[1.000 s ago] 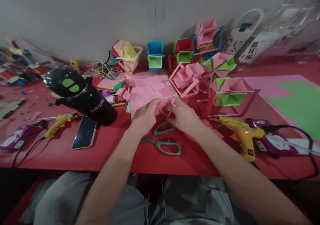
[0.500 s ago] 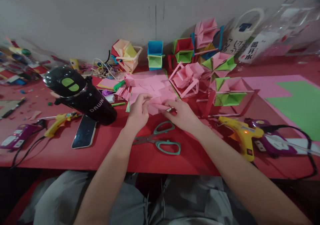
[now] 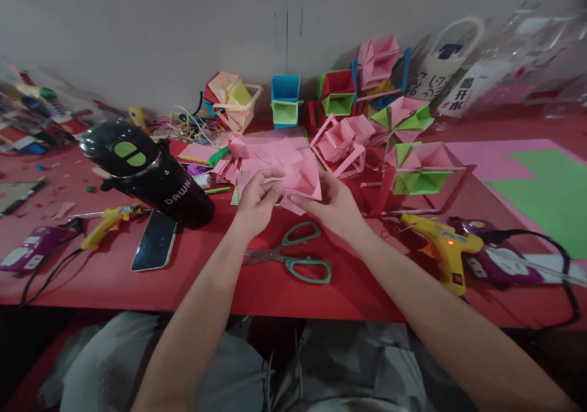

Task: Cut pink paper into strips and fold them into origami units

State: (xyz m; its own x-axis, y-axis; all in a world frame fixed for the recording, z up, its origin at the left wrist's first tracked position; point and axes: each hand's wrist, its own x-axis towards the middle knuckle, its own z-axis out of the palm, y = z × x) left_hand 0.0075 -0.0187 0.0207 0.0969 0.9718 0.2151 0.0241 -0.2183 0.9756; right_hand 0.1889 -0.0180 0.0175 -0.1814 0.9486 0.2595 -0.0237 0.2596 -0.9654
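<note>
Between my two hands is a folded pink paper piece, opened into a shallow box-like shape with raised corners. My left hand pinches its left edge between thumb and fingers. On the right side, my right hand grips it with the thumb in front and the fingers behind. Beneath and beyond it lie pink paper sheets. A pair of scissors with green handles rests on the red table just below my hands, its blades pointing left.
A black tumbler and a phone stand left. Yellow glue guns lie at the left and right, with cords. Folded paper lanterns line the back. Pink and green sheets lie right.
The pink paper was held low and nearly flat; now it is tilted up and spread into a box-like form. My right hand has turned and moved slightly right around it.
</note>
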